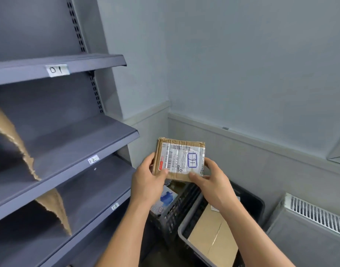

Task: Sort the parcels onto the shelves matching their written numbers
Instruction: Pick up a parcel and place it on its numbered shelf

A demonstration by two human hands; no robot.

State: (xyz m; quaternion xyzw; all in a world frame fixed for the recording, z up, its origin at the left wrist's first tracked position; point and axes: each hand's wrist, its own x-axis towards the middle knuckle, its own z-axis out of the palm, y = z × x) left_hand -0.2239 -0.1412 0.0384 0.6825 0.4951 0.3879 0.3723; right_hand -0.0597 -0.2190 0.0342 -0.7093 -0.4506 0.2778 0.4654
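While gripped, parcel [179,158] sits between left hand [146,182] and right hand [213,184].

Single head camera, facing forward-down, near shelving [73,143] at left.

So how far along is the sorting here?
A brown parcel already sits on the middle shelf, a second brown parcel on the shelf below. In hand: left hand and right hand grip a small box, its blue handwritten number facing up. Left: a blue-and-white parcel in the black crate and a flat cardboard parcel in the grey bin.
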